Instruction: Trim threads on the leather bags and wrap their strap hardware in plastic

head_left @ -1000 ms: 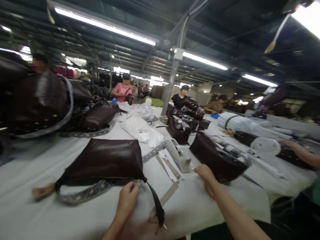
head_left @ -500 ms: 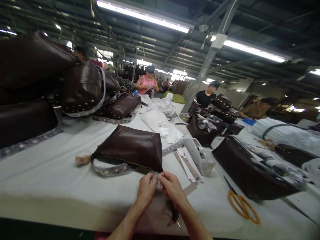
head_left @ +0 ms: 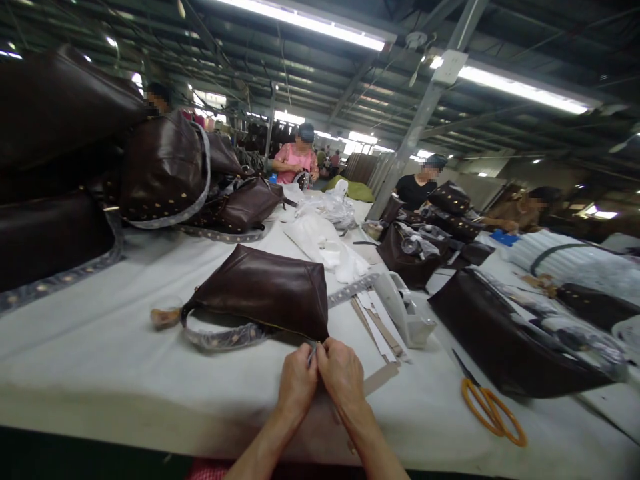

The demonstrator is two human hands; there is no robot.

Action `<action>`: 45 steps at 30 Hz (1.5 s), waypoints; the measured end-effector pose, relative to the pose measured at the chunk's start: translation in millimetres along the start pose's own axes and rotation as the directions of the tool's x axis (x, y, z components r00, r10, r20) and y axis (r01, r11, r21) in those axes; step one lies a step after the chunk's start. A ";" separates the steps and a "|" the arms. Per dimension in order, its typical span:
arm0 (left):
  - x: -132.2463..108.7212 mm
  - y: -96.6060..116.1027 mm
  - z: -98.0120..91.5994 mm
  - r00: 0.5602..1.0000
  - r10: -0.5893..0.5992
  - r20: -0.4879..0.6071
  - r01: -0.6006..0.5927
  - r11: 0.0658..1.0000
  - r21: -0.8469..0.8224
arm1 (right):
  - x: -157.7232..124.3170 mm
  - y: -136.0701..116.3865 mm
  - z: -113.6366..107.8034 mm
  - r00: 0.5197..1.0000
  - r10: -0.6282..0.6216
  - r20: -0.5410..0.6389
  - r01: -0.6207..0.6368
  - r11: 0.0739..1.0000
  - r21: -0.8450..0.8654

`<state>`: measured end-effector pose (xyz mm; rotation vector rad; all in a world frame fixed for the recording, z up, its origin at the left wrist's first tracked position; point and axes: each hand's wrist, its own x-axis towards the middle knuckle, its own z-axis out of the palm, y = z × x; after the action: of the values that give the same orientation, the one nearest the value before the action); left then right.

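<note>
A dark brown leather handbag (head_left: 270,287) lies on its side on the white-covered table, with its near right corner at my fingertips. My left hand (head_left: 297,380) is closed in a pinch, and a thin, pale, see-through sliver like plastic film (head_left: 313,352) shows at its fingers. Pressed up against it, my right hand (head_left: 343,373) is closed at the bag's corner; its fingers hide what they grip. A plastic-wrapped studded strap (head_left: 227,338) curves along the bag's near side. Beside the bag's left end lies a wrapped tan tassel-like piece (head_left: 166,317).
Orange-handled scissors (head_left: 493,410) and a large dark bag (head_left: 510,340) lie to the right. A white tape dispenser (head_left: 407,313) stands behind paper strips (head_left: 377,327). Stacked brown bags (head_left: 160,167) rise at the left. Several people work across the table.
My hands have drawn tightly together at the bag's corner, the right one turning more knuckles-up. A dark piece that hung below my right hand is now mostly hidden. The view has shifted slightly.
</note>
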<state>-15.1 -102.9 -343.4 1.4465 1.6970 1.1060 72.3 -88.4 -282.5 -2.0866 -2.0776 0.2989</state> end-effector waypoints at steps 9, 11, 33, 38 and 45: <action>-5.9 1.3 -2.0 0.998 0.057 -0.017 -0.055 0.995 0.087 | 1.0 -0.1 -1.6 1.000 0.013 0.022 -0.012 1.000 -0.017; -5.2 1.9 -3.2 0.998 0.064 -0.003 -0.063 0.992 0.107 | 1.6 1.9 -1.2 1.000 0.011 0.028 -0.011 1.000 -0.007; 9.6 2.0 -3.4 0.997 -0.074 0.001 0.071 0.945 -0.319 | -1.3 9.1 14.4 0.994 0.097 0.044 -0.106 0.943 0.316; 6.5 7.9 -6.9 1.000 -0.006 -0.005 0.004 0.961 -0.276 | 0.5 13.9 15.5 0.984 0.170 0.055 -0.162 0.715 0.680; 0.7 10.2 -10.4 0.998 0.055 0.019 -0.047 0.952 -0.302 | 3.9 10.7 32.2 0.925 0.056 0.377 -0.380 0.190 0.905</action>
<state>-19.8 -103.8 -329.6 1.3089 1.4056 1.3045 73.9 -84.9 -316.5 -1.4294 -0.9629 1.5558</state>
